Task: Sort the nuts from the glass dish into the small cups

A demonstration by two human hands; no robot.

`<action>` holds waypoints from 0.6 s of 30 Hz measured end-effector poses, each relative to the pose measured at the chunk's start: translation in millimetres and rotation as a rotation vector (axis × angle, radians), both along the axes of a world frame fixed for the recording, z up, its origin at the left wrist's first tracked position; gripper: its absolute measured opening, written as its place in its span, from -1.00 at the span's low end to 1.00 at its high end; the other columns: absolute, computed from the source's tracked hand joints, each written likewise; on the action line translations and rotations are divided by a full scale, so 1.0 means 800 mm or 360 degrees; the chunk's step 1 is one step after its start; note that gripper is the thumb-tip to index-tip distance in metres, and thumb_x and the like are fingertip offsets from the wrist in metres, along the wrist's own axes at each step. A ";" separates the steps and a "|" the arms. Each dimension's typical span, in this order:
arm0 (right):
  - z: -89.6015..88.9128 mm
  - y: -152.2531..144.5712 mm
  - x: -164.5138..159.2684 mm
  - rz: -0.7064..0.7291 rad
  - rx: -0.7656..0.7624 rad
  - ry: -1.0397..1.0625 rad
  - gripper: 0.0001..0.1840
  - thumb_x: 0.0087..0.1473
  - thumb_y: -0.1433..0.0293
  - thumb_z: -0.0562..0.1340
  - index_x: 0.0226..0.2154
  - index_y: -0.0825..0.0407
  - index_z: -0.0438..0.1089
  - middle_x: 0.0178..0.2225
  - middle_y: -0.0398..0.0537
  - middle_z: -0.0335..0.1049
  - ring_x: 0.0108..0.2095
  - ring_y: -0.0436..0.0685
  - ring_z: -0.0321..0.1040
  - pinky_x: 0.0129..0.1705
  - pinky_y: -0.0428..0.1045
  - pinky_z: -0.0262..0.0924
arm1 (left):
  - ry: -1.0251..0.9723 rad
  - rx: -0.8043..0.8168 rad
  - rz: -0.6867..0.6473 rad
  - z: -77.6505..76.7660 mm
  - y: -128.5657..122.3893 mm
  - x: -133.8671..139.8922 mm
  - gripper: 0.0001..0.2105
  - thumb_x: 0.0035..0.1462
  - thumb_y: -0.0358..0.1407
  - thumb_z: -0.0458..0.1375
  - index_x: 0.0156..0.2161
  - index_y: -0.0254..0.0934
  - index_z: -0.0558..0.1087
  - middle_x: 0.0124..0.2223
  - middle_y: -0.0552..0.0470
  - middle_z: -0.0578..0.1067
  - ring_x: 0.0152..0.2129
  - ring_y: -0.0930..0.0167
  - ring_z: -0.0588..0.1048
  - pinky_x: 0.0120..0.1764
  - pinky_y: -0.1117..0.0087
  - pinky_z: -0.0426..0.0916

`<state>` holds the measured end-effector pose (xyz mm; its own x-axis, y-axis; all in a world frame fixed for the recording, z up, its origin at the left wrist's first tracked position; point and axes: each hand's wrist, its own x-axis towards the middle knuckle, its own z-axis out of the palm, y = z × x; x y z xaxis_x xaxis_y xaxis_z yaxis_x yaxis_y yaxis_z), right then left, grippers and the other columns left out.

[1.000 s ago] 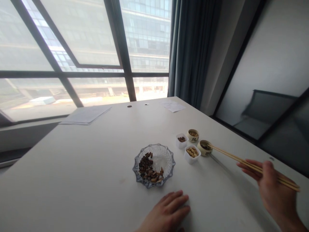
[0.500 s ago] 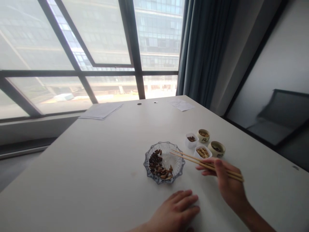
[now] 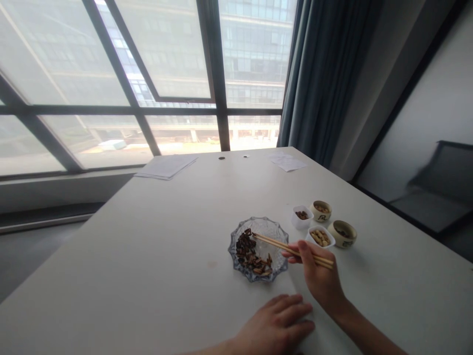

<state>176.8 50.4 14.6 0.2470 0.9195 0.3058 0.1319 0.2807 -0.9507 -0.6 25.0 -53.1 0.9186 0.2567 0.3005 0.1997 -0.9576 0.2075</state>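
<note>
My right hand (image 3: pixel 318 271) grips a pair of wooden chopsticks (image 3: pixel 284 245). Their tips reach over a scalloped glass bowl (image 3: pixel 283 268) and are at the dark brown dried pieces (image 3: pixel 245 241) heaped on its left side. Whether a piece is pinched between the tips I cannot tell. Lighter brown pieces (image 3: pixel 260 266) lie toward the bowl's near side. My left hand (image 3: pixel 279 320) rests on the table just in front of the bowl, palm down, fingers stretched out, holding nothing. Beyond my right hand, a white dish of peanut-like pieces (image 3: pixel 320 237) stands close by.
Behind that dish are a white cup of brown pieces (image 3: pixel 302 217) and two cream ceramic cups, one farther back (image 3: pixel 320 211) and one to the right (image 3: pixel 343 233). Paper sheets (image 3: pixel 166 166) lie at the white table's (image 3: pixel 166 236) far left, another sheet (image 3: pixel 290 161) far right.
My right hand has moved left with the chopsticks, bringing their tips to the dark pieces in the bowl. The whole view has shifted slightly. My left hand stays flat on the table.
</note>
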 end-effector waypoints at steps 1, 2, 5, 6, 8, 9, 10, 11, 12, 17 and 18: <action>0.001 -0.002 0.002 -0.0025 0.0027 -0.0002 -0.52 0.29 0.03 0.24 -0.32 0.08 0.62 -0.38 0.10 0.66 -0.40 0.24 0.65 -0.37 0.04 0.59 | 0.0003 -0.0008 0.0003 0.001 0.000 0.000 -0.56 0.41 -0.08 0.16 0.26 -0.24 0.34 0.37 -0.05 0.31 0.33 0.23 0.26 0.35 0.21 0.20; 0.004 -0.005 0.005 -0.0050 0.0056 -0.0005 -0.53 0.29 0.04 0.25 -0.32 0.08 0.62 -0.39 0.09 0.65 -0.41 0.24 0.65 -0.37 0.04 0.59 | 0.0007 -0.0018 0.0003 0.002 0.000 0.000 -0.56 0.41 -0.08 0.17 0.26 -0.24 0.34 0.38 -0.05 0.31 0.33 0.22 0.26 0.35 0.20 0.21; 0.024 -0.009 0.025 -0.0207 0.0154 -0.0019 -0.55 0.28 0.06 0.26 -0.31 0.09 0.63 -0.38 0.09 0.66 -0.40 0.24 0.65 -0.35 0.03 0.60 | 0.0016 -0.0043 -0.0011 0.004 0.001 -0.001 -0.54 0.40 -0.08 0.18 0.28 -0.24 0.32 0.38 -0.05 0.31 0.33 0.20 0.26 0.34 0.18 0.22; 0.032 -0.010 0.035 -0.0292 0.0188 -0.0026 -0.55 0.29 0.06 0.26 -0.31 0.09 0.63 -0.37 0.09 0.66 -0.40 0.23 0.66 -0.34 0.03 0.60 | 0.0015 -0.0047 -0.0014 0.004 0.001 -0.001 -0.54 0.40 -0.07 0.17 0.28 -0.24 0.32 0.37 -0.05 0.31 0.33 0.20 0.26 0.34 0.18 0.23; 0.048 -0.009 0.058 -0.0488 0.0253 -0.0048 -0.54 0.29 0.06 0.25 -0.30 0.11 0.62 -0.37 0.10 0.66 -0.41 0.22 0.65 -0.33 0.02 0.59 | 0.0010 -0.0054 -0.0017 0.004 0.002 -0.001 -0.54 0.40 -0.07 0.16 0.27 -0.24 0.32 0.37 -0.05 0.32 0.32 0.20 0.27 0.33 0.18 0.24; 0.054 -0.007 0.070 -0.0581 0.0281 -0.0069 -0.54 0.29 0.06 0.26 -0.30 0.12 0.62 -0.38 0.10 0.66 -0.42 0.21 0.65 -0.34 0.01 0.59 | 0.0009 -0.0056 -0.0015 0.003 0.002 -0.001 -0.55 0.41 -0.07 0.15 0.27 -0.24 0.32 0.37 -0.05 0.32 0.32 0.20 0.28 0.33 0.18 0.24; 0.058 -0.006 0.081 -0.0660 0.0295 -0.0090 -0.53 0.28 0.05 0.26 -0.30 0.13 0.61 -0.39 0.11 0.65 -0.43 0.21 0.64 -0.36 0.01 0.58 | 0.0012 -0.0057 -0.0014 0.002 0.002 -0.001 -0.56 0.41 -0.08 0.15 0.27 -0.24 0.33 0.37 -0.05 0.32 0.31 0.20 0.28 0.33 0.19 0.24; 0.061 -0.004 0.092 -0.0725 0.0298 -0.0105 -0.51 0.28 0.04 0.25 -0.31 0.14 0.60 -0.40 0.10 0.65 -0.45 0.20 0.64 -0.37 0.00 0.57 | 0.0013 -0.0054 -0.0012 0.002 0.002 -0.001 -0.57 0.41 -0.10 0.15 0.26 -0.25 0.33 0.37 -0.04 0.32 0.31 0.21 0.29 0.33 0.19 0.24; 0.061 -0.002 0.101 -0.0770 0.0290 -0.0115 -0.50 0.28 0.02 0.25 -0.31 0.14 0.60 -0.42 0.10 0.64 -0.47 0.19 0.63 -0.39 -0.01 0.56 | 0.0016 -0.0050 -0.0011 0.001 0.002 -0.001 -0.59 0.42 -0.12 0.15 0.26 -0.25 0.33 0.37 -0.04 0.32 0.31 0.21 0.29 0.33 0.19 0.23; 0.061 -0.001 0.117 -0.0780 0.0242 -0.0123 -0.49 0.28 0.00 0.24 -0.29 0.14 0.58 -0.41 0.09 0.64 -0.46 0.17 0.63 -0.36 -0.01 0.56 | 0.0014 -0.0037 -0.0002 -0.001 0.002 -0.001 -0.61 0.40 -0.19 0.18 0.24 -0.25 0.34 0.36 -0.05 0.33 0.32 0.22 0.28 0.36 0.21 0.19; 0.064 -0.002 0.116 -0.0776 0.0260 -0.0126 -0.49 0.28 0.00 0.24 -0.28 0.14 0.58 -0.40 0.09 0.65 -0.46 0.17 0.63 -0.36 0.00 0.57 | 0.0015 -0.0042 -0.0003 -0.001 0.002 -0.001 -0.60 0.39 -0.19 0.19 0.24 -0.25 0.34 0.36 -0.06 0.33 0.32 0.22 0.27 0.36 0.22 0.19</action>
<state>269.2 49.0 66.0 0.6052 0.6421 0.4706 0.3541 0.3123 -0.8815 -1.6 26.3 -53.8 0.9218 0.2627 0.2849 0.1999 -0.9522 0.2311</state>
